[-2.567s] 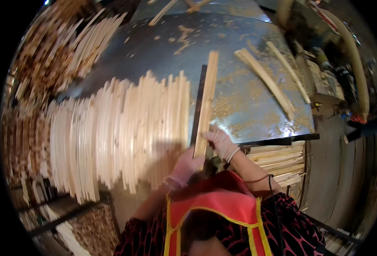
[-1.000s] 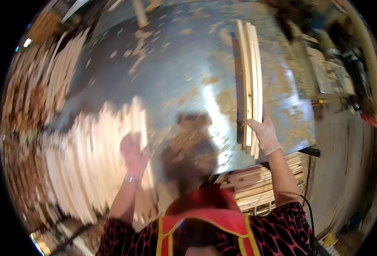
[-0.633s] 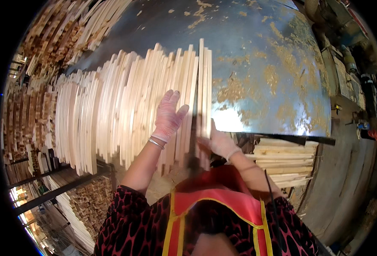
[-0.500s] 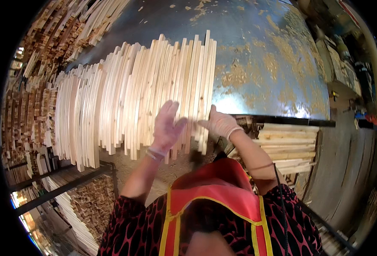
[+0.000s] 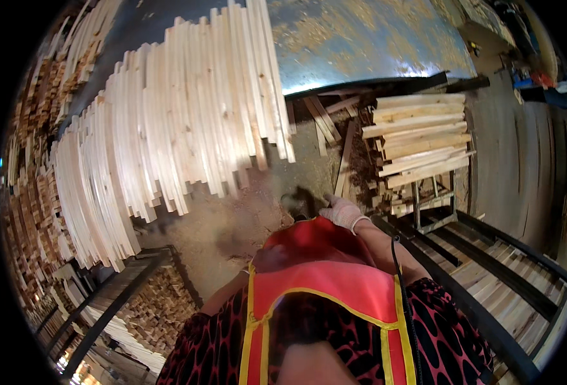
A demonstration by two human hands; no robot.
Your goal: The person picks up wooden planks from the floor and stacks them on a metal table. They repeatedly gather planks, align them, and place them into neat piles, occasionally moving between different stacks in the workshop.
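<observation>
A wide row of pale wooden strips [image 5: 187, 109] lies side by side on the metal table [image 5: 354, 38], with near ends jutting past its front edge. My right hand [image 5: 342, 213], in a whitish glove, is beside the red apron [image 5: 322, 282], apart from the strips. Its visible fingers point left, slightly apart, with nothing seen in them. My left forearm [image 5: 227, 292] shows at the apron's left side. The left hand is hidden or smeared by motion at the apron's upper left edge, so its fingers cannot be made out.
Stacked wooden strips [image 5: 33, 212] rise at the left. A pile of light boards [image 5: 421, 138] stands on a frame right of the table's front edge. Dark metal rails [image 5: 489, 263] run at lower right, and another rack [image 5: 113, 301] is at lower left. Sawdust [image 5: 322, 32] covers part of the table.
Both hands have drawn back from the strips toward my body. The view has shifted, so the strips and table sit higher and further left. More floor and the right-hand rack show.
</observation>
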